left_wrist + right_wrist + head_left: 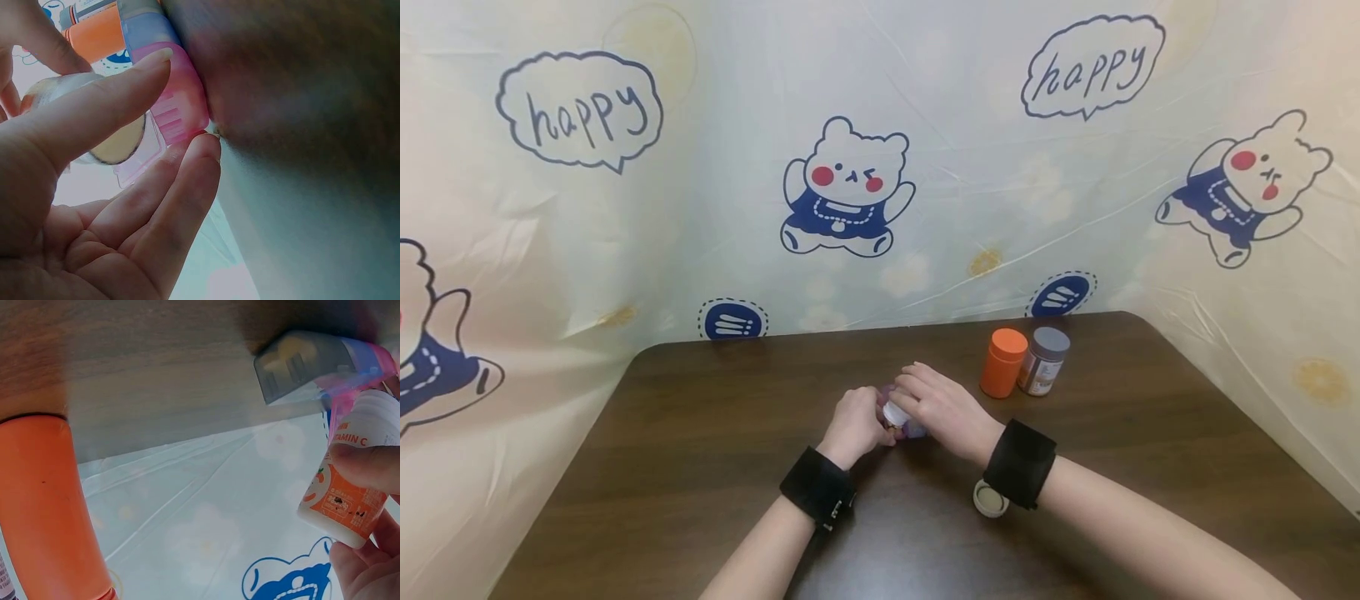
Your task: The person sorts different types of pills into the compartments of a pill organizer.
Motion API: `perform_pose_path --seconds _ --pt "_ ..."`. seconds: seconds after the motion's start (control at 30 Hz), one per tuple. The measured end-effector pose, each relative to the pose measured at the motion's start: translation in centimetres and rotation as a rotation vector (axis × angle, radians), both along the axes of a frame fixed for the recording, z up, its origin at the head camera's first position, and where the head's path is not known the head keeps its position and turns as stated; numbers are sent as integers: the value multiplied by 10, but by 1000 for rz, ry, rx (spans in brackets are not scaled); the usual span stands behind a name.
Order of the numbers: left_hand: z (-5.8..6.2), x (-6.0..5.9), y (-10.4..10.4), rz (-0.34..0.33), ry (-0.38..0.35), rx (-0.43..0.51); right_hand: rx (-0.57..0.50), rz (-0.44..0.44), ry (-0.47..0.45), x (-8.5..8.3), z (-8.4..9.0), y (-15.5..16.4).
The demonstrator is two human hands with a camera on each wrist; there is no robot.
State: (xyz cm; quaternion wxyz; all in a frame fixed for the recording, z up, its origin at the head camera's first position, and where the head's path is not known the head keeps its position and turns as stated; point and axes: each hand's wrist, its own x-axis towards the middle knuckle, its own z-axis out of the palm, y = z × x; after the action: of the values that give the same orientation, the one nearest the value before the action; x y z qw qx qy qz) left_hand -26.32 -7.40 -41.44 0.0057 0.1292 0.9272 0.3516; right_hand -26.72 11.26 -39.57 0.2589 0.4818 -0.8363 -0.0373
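At the centre of the head frame we are seeing both hands meeting over the worktop [700, 433]. The right hand [942, 408] is curling its fingers around a small white vitamin C bottle [350, 481], tilting it toward a pink and blue pill organiser [178, 94] lying between the hands. The left hand [855, 423] is pinching that organiser between thumb and fingertips. To the right, an orange jar [1002, 362] and a grey-lidded jar [1043, 360] are standing side by side, with a loose white cap [990, 498] lying just beneath the right wrist.
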Motion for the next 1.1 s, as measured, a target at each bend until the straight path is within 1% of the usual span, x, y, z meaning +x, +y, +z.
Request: perform_pose_path --seconds 0.17,0.3,0.37,0.43,0.63,0.77,0.9,1.0,1.1 --pt "0 1 0 -1 1 27 21 -1 1 2 -1 -1" --pt "0 0 0 1 -10 27 8 -2 -1 2 -1 -1" --pt "0 0 0 -2 -5 17 -14 -13 -22 1 -1 0" --pt "0 -1 0 -1 -2 4 -54 -35 -71 2 -1 2" --pt "0 -1 1 12 3 -32 -225 -138 -292 5 -1 7" --pt "0 0 2 13 1 -28 -390 -201 -479 9 -1 12" --pt "0 1 3 20 -22 -16 -561 -229 -673 14 -1 19" --pt "0 0 3 32 -49 -4 -644 -255 -788 19 1 23" --pt "1 1 3 44 -67 11 -708 -249 -886 26 3 26"
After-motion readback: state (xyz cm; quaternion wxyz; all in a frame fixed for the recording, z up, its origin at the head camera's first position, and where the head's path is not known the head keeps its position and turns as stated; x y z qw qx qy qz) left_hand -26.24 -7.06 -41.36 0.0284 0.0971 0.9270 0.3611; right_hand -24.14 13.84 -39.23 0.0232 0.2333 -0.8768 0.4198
